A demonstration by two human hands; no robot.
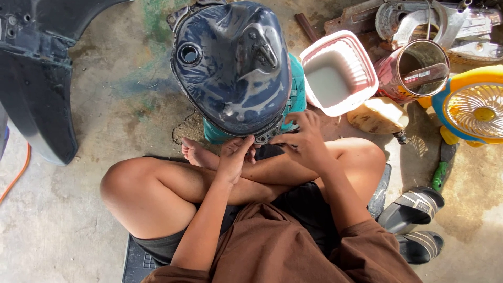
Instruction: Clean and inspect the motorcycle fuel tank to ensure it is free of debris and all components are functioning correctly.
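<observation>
A dark blue motorcycle fuel tank with worn paint and an open filler hole rests on a teal crate in front of my crossed legs. My left hand has its fingers bunched at the tank's near lower edge, beside its bracket. My right hand presses on the same edge, fingers curled around something small that I cannot make out.
A pink basket and a rusty metal can stand right of the tank. A yellow fan, a yellowish jug, a green tool and black sandals lie at right. A dark fender panel lies at left.
</observation>
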